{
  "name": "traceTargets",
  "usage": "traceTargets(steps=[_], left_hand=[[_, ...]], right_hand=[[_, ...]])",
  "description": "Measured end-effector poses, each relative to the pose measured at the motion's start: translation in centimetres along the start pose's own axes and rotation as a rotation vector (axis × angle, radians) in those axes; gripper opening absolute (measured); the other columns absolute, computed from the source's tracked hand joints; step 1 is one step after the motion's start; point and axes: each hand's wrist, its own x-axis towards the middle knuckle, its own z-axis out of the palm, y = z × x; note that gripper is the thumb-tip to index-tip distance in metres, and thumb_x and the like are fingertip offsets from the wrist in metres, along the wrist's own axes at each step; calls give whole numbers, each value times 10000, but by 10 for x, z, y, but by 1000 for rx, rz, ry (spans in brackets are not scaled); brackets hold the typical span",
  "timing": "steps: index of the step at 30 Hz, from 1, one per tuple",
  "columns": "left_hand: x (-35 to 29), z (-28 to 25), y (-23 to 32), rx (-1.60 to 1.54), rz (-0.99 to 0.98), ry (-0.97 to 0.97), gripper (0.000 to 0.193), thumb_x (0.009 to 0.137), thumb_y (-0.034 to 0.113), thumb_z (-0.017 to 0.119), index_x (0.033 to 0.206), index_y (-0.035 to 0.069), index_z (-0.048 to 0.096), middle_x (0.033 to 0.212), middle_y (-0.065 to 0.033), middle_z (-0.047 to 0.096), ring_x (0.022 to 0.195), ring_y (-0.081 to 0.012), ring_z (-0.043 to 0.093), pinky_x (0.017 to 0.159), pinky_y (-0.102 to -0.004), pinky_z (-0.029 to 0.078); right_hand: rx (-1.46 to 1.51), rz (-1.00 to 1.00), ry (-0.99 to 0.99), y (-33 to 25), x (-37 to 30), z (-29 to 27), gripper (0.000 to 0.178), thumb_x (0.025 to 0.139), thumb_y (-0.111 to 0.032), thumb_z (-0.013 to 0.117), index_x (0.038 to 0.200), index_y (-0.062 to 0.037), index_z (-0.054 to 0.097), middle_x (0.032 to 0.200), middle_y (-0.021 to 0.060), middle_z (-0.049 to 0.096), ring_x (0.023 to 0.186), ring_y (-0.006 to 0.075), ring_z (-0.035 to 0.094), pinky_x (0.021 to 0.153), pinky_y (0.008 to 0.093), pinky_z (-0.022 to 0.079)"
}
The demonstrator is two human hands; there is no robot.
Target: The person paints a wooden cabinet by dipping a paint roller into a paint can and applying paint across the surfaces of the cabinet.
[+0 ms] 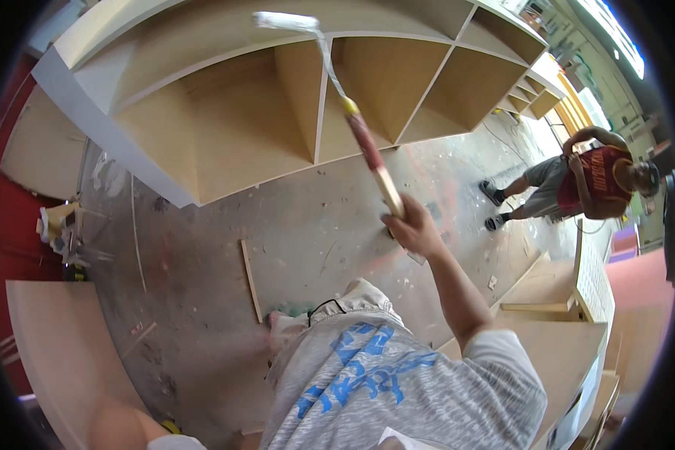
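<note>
Roller [361,136] is pointing toward the cabinet [296,90], the right hand [415,227] wrapping its handle [386,189]; contact is hard to tell. Edges [111,139] are looking white, apparently coated; bays [240,135] are showing bare wood, perhaps left to do, so painting seems partway. Left hand is lying out of view, its grip unknown.

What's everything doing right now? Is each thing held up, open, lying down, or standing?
Paint roller: held up, head coated white
Right hand: closed around the handle
Wooden cabinet: open-fronted, white-edged, bare wood inside
Floor: marked with spots and smears
Thin wood strip: lying flat
Other person: standing, arms bent
Left hand: out of view
</note>
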Motion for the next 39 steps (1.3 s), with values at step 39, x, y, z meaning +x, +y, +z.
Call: traceTargets(steps=[39], left_hand=[[-499,328,-151,-529,-2395,292,362,727,118,577,1011,-86,482,881,-153,544,672,-168,529,549,-258,452]], right_hand=[[-193,-344,-422,-320,727,400,208,836,-208,447,888,-25,529,513,38,434,431,139,423,398,277,376]])
